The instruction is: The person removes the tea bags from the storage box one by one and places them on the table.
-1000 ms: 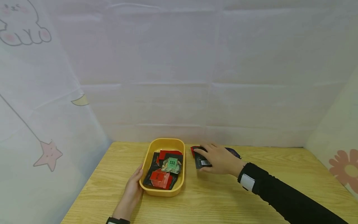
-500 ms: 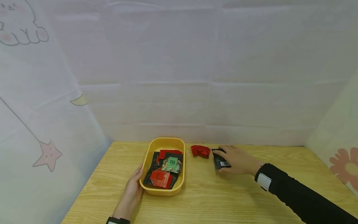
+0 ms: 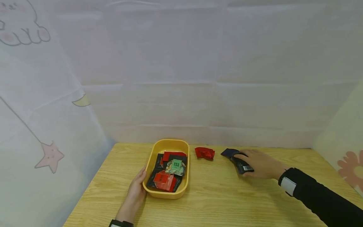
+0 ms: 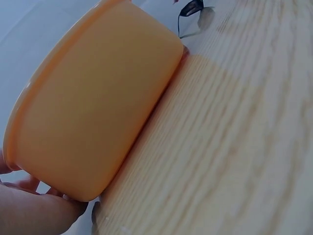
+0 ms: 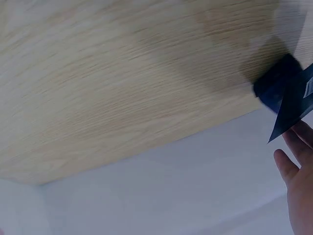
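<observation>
My left hand (image 3: 136, 189) holds the left side of a yellow plastic tub (image 3: 185, 183), fingers against its outer wall. In the left wrist view the fingers curl round the end of the tub (image 4: 98, 98). Inside lie several sachets, black and red, with a green-labelled sachet (image 3: 176, 166) on top. On the right, my right hand (image 3: 262, 164) pinches a flat black packet (image 3: 241, 165) with a white barcode. Just behind that packet, partly overlapped, is a dark blue packet (image 3: 229, 152). The right wrist view shows the black packet (image 5: 293, 103) raised at an angle by the fingers.
A crumpled red packet (image 3: 204, 153) lies on the wooden table (image 3: 210, 201) between the tub and the right hand. A pale fabric sheet (image 3: 170, 94) rises along the table's back edge, with printed side panels left and right.
My right hand has moved right with the black packet, away from the red packet, which is now uncovered, to the dark blue one. The left hand stays at the tub.
</observation>
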Action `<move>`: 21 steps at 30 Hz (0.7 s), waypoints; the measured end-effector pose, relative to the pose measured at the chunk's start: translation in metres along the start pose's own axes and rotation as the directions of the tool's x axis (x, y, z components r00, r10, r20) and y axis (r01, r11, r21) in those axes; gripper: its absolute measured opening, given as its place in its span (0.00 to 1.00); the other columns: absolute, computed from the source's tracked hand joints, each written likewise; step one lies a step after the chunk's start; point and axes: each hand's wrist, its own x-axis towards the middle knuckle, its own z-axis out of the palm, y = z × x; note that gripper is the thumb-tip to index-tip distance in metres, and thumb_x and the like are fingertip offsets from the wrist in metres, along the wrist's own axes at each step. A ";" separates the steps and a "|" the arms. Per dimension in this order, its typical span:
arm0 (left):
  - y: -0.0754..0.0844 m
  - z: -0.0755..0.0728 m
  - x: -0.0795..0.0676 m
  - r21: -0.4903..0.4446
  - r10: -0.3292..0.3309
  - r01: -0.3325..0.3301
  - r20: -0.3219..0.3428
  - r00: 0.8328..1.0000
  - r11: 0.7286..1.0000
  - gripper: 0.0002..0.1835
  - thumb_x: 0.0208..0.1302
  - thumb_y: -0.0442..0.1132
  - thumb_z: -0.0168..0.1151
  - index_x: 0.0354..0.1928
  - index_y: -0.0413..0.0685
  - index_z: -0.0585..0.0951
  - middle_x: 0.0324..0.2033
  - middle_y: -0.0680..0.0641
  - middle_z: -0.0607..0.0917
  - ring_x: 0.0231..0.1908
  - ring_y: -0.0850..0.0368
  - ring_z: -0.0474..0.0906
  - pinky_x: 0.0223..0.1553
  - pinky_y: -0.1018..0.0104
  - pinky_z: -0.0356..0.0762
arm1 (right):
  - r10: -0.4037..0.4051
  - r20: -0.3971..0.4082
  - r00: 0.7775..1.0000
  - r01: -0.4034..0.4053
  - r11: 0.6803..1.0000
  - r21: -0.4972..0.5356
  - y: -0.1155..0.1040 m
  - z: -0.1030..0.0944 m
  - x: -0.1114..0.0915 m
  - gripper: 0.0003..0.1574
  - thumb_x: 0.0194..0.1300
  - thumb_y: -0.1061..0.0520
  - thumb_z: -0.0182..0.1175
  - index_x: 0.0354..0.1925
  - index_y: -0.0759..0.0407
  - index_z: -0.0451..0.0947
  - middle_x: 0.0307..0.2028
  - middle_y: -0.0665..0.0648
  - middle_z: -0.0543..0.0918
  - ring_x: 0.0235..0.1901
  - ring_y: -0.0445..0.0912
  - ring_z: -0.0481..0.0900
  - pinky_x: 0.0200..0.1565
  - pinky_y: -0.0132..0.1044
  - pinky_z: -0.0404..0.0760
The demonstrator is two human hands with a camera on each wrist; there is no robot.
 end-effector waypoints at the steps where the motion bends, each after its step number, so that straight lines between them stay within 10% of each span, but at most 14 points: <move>1: 0.000 0.000 0.000 0.001 0.002 -0.002 0.004 1.000 1.000 0.31 0.76 0.42 0.34 0.73 0.35 0.42 0.74 0.35 0.40 0.72 0.43 0.35 0.74 0.44 0.34 | 0.005 -0.004 1.000 -0.005 1.000 -0.008 0.004 -0.001 -0.004 0.48 0.53 0.32 0.60 0.66 0.53 0.64 0.62 0.67 0.72 0.59 0.63 0.68 0.59 0.64 0.69; 11: 0.003 -0.001 -0.001 -0.008 -0.003 0.003 -0.004 1.000 1.000 0.30 0.76 0.41 0.33 0.73 0.36 0.42 0.75 0.36 0.38 0.72 0.43 0.33 0.75 0.45 0.31 | 0.095 -0.052 0.994 -0.097 0.995 -0.037 0.047 0.011 -0.032 0.50 0.50 0.32 0.62 0.64 0.57 0.67 0.60 0.70 0.73 0.57 0.65 0.70 0.56 0.65 0.71; 21: 0.001 0.000 0.000 0.002 -0.012 0.012 0.002 1.000 1.000 0.30 0.76 0.42 0.33 0.73 0.37 0.43 0.75 0.36 0.39 0.72 0.43 0.34 0.75 0.45 0.32 | 0.269 0.018 0.963 -0.267 0.945 0.188 0.064 0.025 -0.034 0.54 0.47 0.30 0.63 0.63 0.62 0.67 0.58 0.74 0.74 0.53 0.70 0.70 0.49 0.67 0.74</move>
